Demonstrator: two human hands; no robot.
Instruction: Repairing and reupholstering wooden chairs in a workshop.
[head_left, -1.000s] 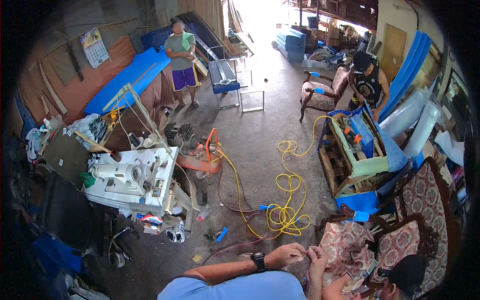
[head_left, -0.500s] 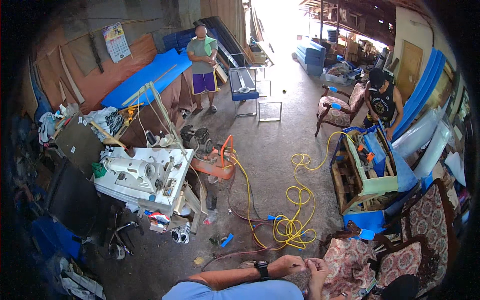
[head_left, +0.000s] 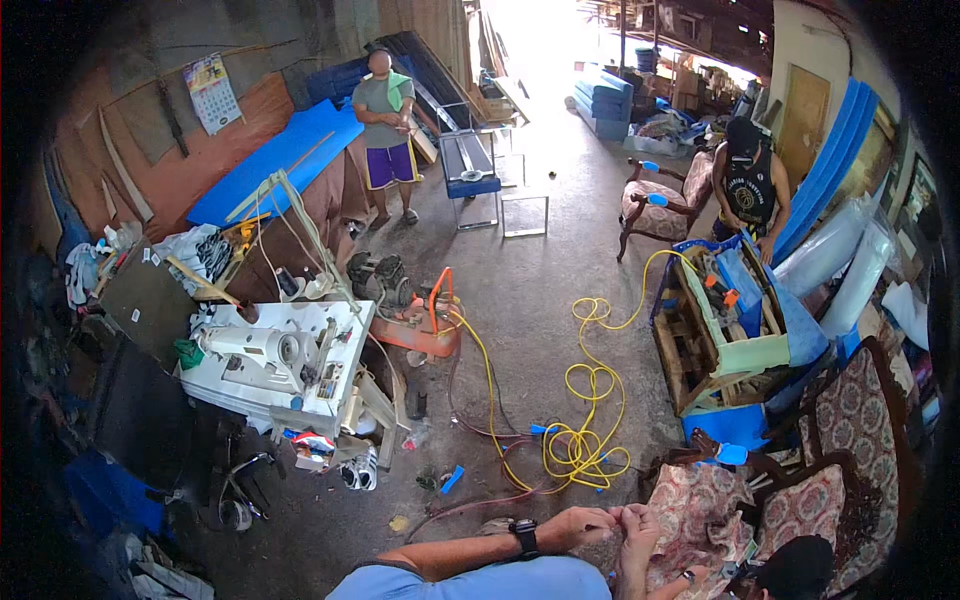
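My left hand (head_left: 584,525), with a black watch at the wrist, is closed in a pinch close beside my right hand (head_left: 637,530), which is also closed, fingertips raised. What they hold is too small to make out. Both are near a floral-upholstered seat (head_left: 690,505) of a carved wooden sofa (head_left: 850,430) at lower right. A co-worker in a black cap (head_left: 798,568) is bent low there, a watched hand (head_left: 692,580) below my right hand, at the fabric.
A sewing machine table (head_left: 260,390), orange compressor (head_left: 415,335) and coiled yellow hose (head_left: 585,450) lie ahead. A blue-covered wooden frame (head_left: 730,350) has a bent-over co-worker (head_left: 750,195) behind it, beside an armchair (head_left: 655,210). Another person (head_left: 385,130) stands near leaning blue boards (head_left: 270,165).
The whole view has shifted slightly. My hands remain together with small finger movements. The capped co-worker at lower right has ducked lower. The standing person's hands have shifted a little.
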